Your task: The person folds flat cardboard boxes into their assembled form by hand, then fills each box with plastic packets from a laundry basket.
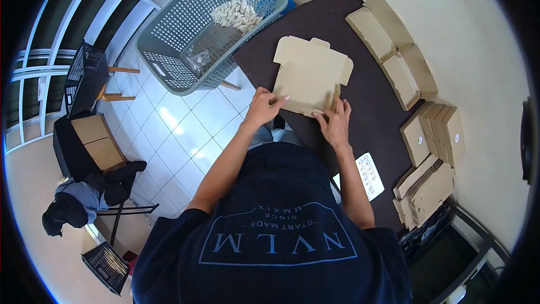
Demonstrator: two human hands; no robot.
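A partly folded cardboard box lies on the dark table, its flaps spread at the far end. At its near left corner my left hand grips the edge, thumb and fingers pressed on the cardboard. My right hand holds the near right corner, where a small side flap stands up between the fingers. Both hands touch the same box, one on each side of its near edge.
The dark table carries two open boxes, closed boxes, flat cardboard pieces and a sticker sheet on the right. A large grey-green basket stands beyond the table's left edge, holding a pale bundle.
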